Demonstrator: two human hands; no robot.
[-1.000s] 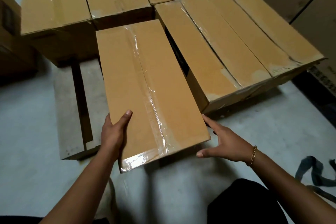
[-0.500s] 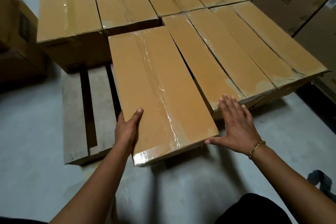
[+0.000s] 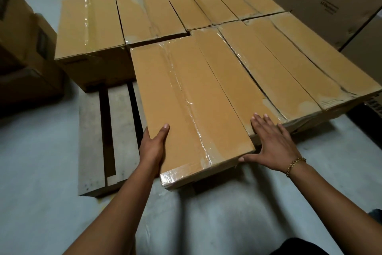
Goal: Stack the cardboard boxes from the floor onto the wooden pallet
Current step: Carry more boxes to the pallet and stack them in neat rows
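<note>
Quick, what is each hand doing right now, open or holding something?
Left hand: grips the left edge of the taped box, thumb on top.
Right hand: open, fingers straight, laid flat at that box's right edge.

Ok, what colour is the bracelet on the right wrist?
Gold, a chain bracelet; head view shows it best.

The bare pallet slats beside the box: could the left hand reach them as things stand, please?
Probably yes: the left hand grips the box edge right beside the bare slats, with nothing between them.
</note>
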